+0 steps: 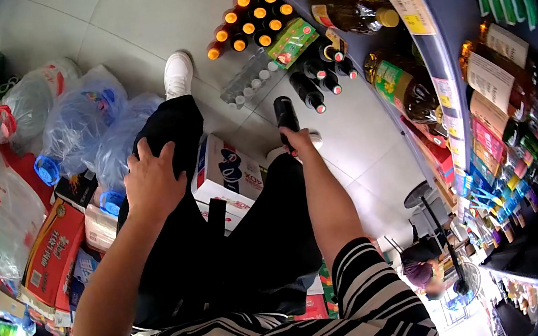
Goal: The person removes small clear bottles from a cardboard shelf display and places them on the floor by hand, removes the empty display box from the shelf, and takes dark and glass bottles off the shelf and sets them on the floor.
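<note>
My right hand is wrapped around the end of a dark bottle beside my right knee. On my left knee lies my left hand, its fingers spread and nothing in them. Several dark bottles with red-and-white caps stand on the floor just past the held bottle. Next to them are a green carton and a row of clear bottles with pale caps. Farther off stands a group of bottles with orange caps.
Shelving with large oil bottles runs along the right. At left are clear plastic bags, blue-tinted bags and a red box. A white carton sits between my legs. Another person is at lower right, near a fan.
</note>
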Tool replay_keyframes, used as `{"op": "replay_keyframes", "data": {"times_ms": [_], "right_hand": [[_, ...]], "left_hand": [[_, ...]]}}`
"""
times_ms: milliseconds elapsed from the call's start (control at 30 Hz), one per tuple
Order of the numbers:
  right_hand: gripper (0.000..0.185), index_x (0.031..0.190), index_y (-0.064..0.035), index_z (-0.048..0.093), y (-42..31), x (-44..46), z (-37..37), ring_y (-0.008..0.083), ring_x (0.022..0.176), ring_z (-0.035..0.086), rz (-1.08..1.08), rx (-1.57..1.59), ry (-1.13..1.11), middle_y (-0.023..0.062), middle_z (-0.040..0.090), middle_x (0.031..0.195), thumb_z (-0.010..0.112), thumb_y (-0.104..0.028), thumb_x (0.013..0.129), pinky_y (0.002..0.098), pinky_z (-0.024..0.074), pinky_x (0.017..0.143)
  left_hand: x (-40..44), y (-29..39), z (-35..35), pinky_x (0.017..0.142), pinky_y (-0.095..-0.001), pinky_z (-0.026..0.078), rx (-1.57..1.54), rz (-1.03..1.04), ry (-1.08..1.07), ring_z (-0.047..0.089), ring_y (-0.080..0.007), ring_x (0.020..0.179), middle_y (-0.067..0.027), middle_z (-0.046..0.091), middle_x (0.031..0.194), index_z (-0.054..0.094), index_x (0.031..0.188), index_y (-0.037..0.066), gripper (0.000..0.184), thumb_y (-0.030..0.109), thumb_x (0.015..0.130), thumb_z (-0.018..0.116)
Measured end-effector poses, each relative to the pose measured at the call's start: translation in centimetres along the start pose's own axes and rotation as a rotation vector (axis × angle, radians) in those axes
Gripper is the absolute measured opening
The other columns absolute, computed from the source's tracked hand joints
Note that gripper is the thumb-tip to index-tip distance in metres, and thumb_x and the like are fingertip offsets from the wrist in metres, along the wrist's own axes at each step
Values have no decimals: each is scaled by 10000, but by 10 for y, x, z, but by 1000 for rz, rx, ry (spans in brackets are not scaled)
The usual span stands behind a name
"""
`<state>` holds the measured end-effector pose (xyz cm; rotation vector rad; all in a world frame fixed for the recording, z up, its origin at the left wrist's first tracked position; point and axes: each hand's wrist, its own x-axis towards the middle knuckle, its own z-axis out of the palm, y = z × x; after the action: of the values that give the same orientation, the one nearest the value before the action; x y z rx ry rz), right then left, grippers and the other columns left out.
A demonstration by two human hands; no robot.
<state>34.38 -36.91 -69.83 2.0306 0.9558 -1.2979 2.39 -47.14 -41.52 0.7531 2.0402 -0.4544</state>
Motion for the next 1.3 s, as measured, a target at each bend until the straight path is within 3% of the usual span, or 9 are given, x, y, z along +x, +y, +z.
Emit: {"op": "replay_keyframes", "data": {"times_ms": [433,767,967,1133,1300], "right_hand": [[505,833,58,513,-27,44,-14,171,411,526,63,75,-60,123,575,624,763,-344,659,281,357,307],[456,771,63,528,-32,41,-23,163,363,491,-39,81,-145,129,561,569,754,-324,681,272,330,305],[378,760,52,538,-21,47,-28,151,347,460,-73,285,-218,114,555,568,748,-258,705,262,312,315],[224,840,43,551,-21,47,-34,164,505,549,-72,336,-238,120,584,673,681,-112,744,259,373,390],[209,914,61,525,-25,42,-35,195,545,579,-36,405,-250,132,594,731,615,-61,769,265,394,415]], "left_hand": [[6,12,4,888,-442,438,23,3,36,456,-418,1069,-243,370,1271,513,1196,140,539,232,694,686],[4,15,10,886,-437,437,41,5,37,450,-418,1079,-239,370,1271,517,1189,143,534,230,691,689],[0,16,15,873,-439,445,40,3,29,449,-412,1091,-237,373,1276,516,1191,147,530,238,697,686],[-5,16,20,827,-442,474,60,0,26,450,-400,1113,-235,384,1280,536,1179,149,505,251,706,678],[-10,16,28,817,-452,477,72,2,23,437,-398,1126,-234,381,1284,530,1180,146,501,247,710,673]]}}
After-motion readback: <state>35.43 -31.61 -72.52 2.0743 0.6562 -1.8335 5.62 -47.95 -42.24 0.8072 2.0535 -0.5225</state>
